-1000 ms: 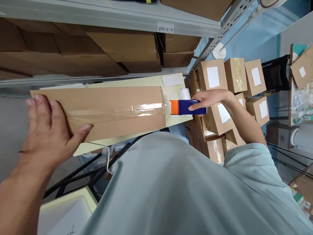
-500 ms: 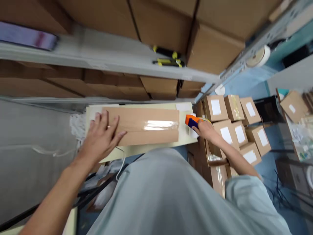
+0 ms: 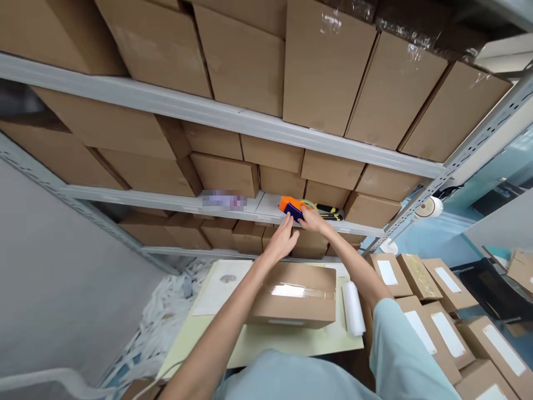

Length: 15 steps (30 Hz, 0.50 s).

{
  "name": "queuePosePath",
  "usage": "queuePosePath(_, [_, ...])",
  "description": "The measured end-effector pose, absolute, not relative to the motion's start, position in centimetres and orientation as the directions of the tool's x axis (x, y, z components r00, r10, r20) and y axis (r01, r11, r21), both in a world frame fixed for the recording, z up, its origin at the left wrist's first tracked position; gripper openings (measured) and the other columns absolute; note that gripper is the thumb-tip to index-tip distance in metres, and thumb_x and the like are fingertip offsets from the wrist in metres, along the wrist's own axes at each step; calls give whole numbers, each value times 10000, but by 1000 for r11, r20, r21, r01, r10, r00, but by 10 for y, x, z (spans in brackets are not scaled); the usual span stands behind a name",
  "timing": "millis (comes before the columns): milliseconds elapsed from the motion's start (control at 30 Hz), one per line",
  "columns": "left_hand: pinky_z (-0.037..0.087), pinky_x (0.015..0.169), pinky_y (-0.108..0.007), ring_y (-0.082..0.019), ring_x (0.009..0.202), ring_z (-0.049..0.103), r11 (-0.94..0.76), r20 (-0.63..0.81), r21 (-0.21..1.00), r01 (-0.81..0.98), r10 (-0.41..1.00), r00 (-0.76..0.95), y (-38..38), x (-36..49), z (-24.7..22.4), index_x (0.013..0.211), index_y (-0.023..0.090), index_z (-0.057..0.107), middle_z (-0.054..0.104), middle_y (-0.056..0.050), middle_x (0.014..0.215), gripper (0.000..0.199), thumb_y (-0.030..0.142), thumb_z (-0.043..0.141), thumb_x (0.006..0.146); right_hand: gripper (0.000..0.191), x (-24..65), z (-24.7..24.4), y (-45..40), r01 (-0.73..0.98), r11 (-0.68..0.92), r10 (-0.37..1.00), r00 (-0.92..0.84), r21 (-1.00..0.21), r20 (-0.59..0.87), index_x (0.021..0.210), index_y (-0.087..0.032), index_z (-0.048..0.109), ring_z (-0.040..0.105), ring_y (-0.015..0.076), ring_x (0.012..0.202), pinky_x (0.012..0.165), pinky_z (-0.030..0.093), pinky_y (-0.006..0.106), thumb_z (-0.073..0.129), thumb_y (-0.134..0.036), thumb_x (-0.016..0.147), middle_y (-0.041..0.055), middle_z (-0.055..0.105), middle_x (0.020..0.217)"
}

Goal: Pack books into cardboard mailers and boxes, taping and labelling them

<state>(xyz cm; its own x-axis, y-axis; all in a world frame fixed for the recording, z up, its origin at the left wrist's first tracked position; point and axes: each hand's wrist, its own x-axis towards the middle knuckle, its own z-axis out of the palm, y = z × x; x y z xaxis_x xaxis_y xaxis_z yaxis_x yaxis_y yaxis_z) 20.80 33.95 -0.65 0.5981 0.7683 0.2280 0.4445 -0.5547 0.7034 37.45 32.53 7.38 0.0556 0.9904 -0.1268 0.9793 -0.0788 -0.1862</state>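
Observation:
My right hand [image 3: 311, 219] grips an orange and dark-blue tape dispenser [image 3: 291, 206] at the front of the middle shelf. Just below its front end is my left hand [image 3: 283, 241], fingers stretched out and fingertips at the dispenser; whether they press on it I cannot tell. Beneath my forearms a cardboard box [image 3: 291, 311] lies on the pale-yellow table [image 3: 308, 345], shiny clear tape running along its top seam. A white roll [image 3: 353, 308] lies to the right of this box.
Cardboard boxes [image 3: 245, 72] fill the grey metal shelves [image 3: 266, 128] ahead. Yellow-black cutters [image 3: 328, 214] lie on the middle shelf, right of the dispenser. Labelled boxes [image 3: 416, 328] are stacked at the right. White strips [image 3: 166, 311] heap left of the table, and a small white fan [image 3: 428, 207] stands beyond.
My right hand has carried the tape dispenser from the table's right end up to the shelf. My left hand has left the box and moved up beside it. The view has tilted upward.

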Motion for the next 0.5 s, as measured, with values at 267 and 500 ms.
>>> queuePosePath(267, [270, 1442, -528, -323, 1723, 366, -537, 298, 741, 402, 800, 521, 336, 166, -7, 1731, 82, 476, 409, -201, 1822, 732, 319, 499, 1038, 367, 351, 62, 393, 976, -159, 973, 131, -146, -188, 1379, -100, 680, 722, 289, 1335, 1216, 487, 429, 623, -147, 1020, 207, 779, 1418])
queuePosePath(500, [401, 1379, -557, -384, 1673, 457, -350, 195, 768, 536, 926, 324, 297, 90, -48, 1668, 99, 548, 488, -241, 1771, 730, 478, 533, 1045, 618, 360, 40, 326, 963, -115, 988, 138, -244, 76, 1703, -27, 411, 424, 308, 1653, 1399, 281, 468, 457, -275, 1139, 272, 460, 1770])
